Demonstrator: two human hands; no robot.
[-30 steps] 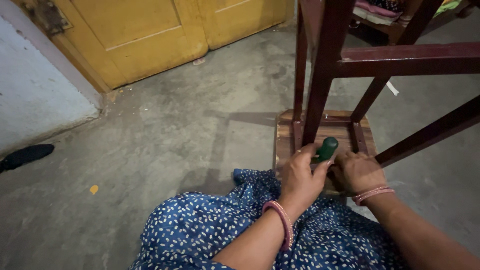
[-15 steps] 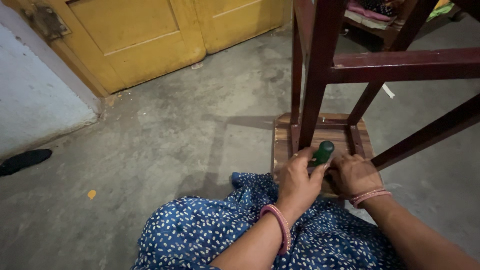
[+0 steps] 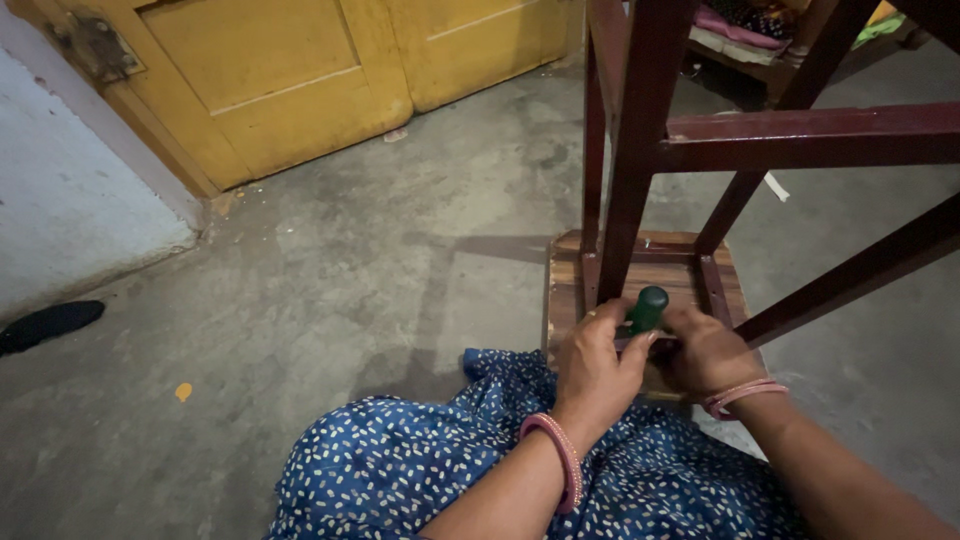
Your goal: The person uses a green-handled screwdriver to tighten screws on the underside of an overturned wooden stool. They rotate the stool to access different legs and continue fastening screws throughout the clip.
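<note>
Both hands work a green-handled tool (image 3: pixel 647 309) at an upturned stool (image 3: pixel 650 270).
Left hand (image 3: pixel 595 368) and right hand (image 3: pixel 705 352) each pinch the handle; keeping it upright should prevent slipping.

Glossy painted wooden stool (image 3: pixel 650 150), rough concrete floor (image 3: pixel 330 300)

The tool handle (image 3: pixel 648 308) was dark green. The stool (image 3: pixel 640 150) had glossy maroon legs and a brown wooden seat. The dress (image 3: pixel 420 470) was deep blue with small white flecks. Both bangles (image 3: pixel 560 455) were pink. The doors (image 3: pixel 300 70) were mustard yellow, the floor (image 3: pixel 330 260) grey, the sandal (image 3: pixel 50 322) black.
</note>
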